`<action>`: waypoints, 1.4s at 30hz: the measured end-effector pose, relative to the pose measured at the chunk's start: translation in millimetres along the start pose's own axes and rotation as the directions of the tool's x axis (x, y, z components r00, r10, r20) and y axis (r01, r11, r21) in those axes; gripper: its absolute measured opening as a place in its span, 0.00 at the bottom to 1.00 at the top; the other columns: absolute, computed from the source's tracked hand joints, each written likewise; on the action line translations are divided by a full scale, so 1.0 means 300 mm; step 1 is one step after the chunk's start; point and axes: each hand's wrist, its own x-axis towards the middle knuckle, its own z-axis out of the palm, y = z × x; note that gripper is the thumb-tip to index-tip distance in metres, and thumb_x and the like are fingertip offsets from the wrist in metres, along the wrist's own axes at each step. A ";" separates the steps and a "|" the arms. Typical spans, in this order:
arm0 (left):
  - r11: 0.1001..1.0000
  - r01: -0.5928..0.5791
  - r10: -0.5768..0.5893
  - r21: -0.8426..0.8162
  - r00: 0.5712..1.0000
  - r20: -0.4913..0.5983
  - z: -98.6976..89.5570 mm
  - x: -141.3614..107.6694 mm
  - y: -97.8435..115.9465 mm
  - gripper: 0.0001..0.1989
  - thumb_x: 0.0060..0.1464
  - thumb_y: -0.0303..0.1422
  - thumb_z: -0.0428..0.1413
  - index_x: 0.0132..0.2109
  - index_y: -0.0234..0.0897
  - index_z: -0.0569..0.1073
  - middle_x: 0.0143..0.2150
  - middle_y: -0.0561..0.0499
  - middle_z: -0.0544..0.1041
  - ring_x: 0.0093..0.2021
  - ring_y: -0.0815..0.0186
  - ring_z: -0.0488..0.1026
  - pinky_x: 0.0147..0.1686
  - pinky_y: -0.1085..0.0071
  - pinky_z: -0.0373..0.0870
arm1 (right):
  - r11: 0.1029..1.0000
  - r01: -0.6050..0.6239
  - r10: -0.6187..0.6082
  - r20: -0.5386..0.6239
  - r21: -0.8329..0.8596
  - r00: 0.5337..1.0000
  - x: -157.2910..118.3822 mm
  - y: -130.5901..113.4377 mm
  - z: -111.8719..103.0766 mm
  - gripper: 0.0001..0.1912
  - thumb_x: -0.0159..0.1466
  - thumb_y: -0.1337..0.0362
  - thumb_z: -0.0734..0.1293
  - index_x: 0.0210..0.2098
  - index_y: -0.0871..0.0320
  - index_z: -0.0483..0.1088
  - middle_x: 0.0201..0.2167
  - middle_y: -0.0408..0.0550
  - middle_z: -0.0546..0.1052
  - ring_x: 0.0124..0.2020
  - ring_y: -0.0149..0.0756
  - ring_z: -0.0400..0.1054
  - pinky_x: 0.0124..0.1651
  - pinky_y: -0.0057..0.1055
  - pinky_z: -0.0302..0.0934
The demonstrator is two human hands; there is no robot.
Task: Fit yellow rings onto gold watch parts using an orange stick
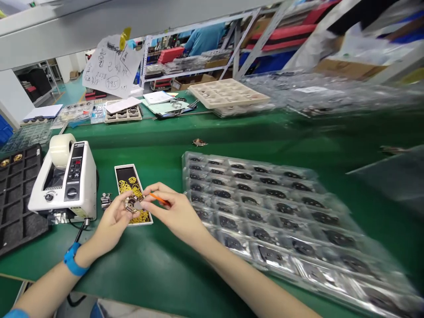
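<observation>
Green workbench (99, 282) under me, my left hand (111, 225) pinching a round metal part (131, 204), my right hand (175, 216) gripping an orange stick (158, 199) beside it

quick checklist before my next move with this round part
1. Round metal-rimmed part in left hand: ok, pinched in the fingers.
2. Orange-handled tool in right hand: ok, held in the fingers, close to the part.
3. Part apart from the yellow pieces in the box below: cannot tell, it sits right over them.
4. Blister tray beside right hand: ok, black round parts sit in the pockets that show sharply.
5. Tally counter reading: cannot tell, too small.
</observation>
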 end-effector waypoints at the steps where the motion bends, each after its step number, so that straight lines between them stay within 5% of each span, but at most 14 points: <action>1: 1.000 -0.003 0.002 0.016 1.000 0.011 0.001 -0.002 0.000 0.29 0.57 0.42 0.54 0.60 0.35 0.57 0.58 0.41 0.65 0.51 0.67 0.70 0.57 0.69 0.66 | 1.000 -0.015 0.015 0.002 0.006 1.000 0.000 0.003 0.010 0.11 0.56 0.58 0.66 0.24 0.60 0.73 0.33 0.48 0.70 0.31 0.31 0.65 0.33 0.28 0.59; 10: 0.997 -0.078 0.074 0.028 0.992 0.105 0.003 -0.010 -0.002 0.22 0.61 0.35 0.50 0.61 0.37 0.57 0.61 0.40 0.62 0.57 0.64 0.66 0.56 0.72 0.65 | 0.998 -0.050 0.050 -0.012 0.023 0.999 -0.003 0.033 0.035 0.12 0.56 0.58 0.66 0.23 0.60 0.72 0.30 0.48 0.69 0.28 0.30 0.63 0.30 0.27 0.56; 17: 0.997 -0.080 0.078 0.019 0.993 0.090 0.003 -0.011 -0.015 0.20 0.61 0.32 0.50 0.59 0.39 0.60 0.61 0.44 0.62 0.44 0.76 0.70 0.53 0.77 0.67 | 0.978 0.148 -0.156 -0.043 -0.149 0.987 -0.009 0.047 0.038 0.08 0.60 0.64 0.65 0.28 0.59 0.74 0.33 0.47 0.72 0.34 0.33 0.67 0.36 0.29 0.60; 24: 0.998 -0.059 0.058 0.012 0.996 0.075 0.009 -0.011 -0.005 0.20 0.60 0.32 0.51 0.58 0.38 0.60 0.56 0.44 0.66 0.43 0.76 0.70 0.52 0.76 0.67 | 0.917 0.255 -0.269 -0.003 -0.305 0.963 -0.009 0.044 0.031 0.05 0.61 0.71 0.65 0.29 0.60 0.71 0.33 0.45 0.72 0.35 0.32 0.68 0.35 0.28 0.62; 33: 1.000 -0.022 0.022 0.006 0.986 -0.166 0.024 0.008 -0.028 0.20 0.52 0.40 0.58 0.47 0.31 0.65 0.39 0.44 0.75 0.36 0.68 0.74 0.38 0.74 0.73 | 0.794 0.346 -0.432 -0.064 -0.501 0.899 -0.042 0.063 0.088 0.07 0.58 0.77 0.65 0.27 0.61 0.67 0.31 0.44 0.71 0.34 0.33 0.66 0.31 0.27 0.58; 38: 1.000 -0.029 0.027 -0.005 0.980 -0.197 0.022 0.003 -0.017 0.20 0.51 0.40 0.59 0.45 0.30 0.66 0.34 0.47 0.75 0.32 0.70 0.75 0.35 0.76 0.74 | 0.886 0.221 -0.282 -0.095 -0.408 0.955 -0.046 0.069 0.087 0.06 0.59 0.71 0.68 0.33 0.60 0.65 0.32 0.44 0.70 0.32 0.31 0.65 0.30 0.26 0.57; 42: 1.000 -0.025 0.022 -0.017 0.984 -0.179 0.027 -0.005 -0.015 0.20 0.52 0.41 0.58 0.44 0.31 0.65 0.36 0.46 0.75 0.33 0.70 0.75 0.34 0.76 0.74 | 0.958 0.148 -0.153 -0.002 -0.244 0.988 -0.034 0.070 0.079 0.02 0.61 0.69 0.65 0.31 0.59 0.67 0.31 0.44 0.68 0.30 0.29 0.63 0.30 0.25 0.56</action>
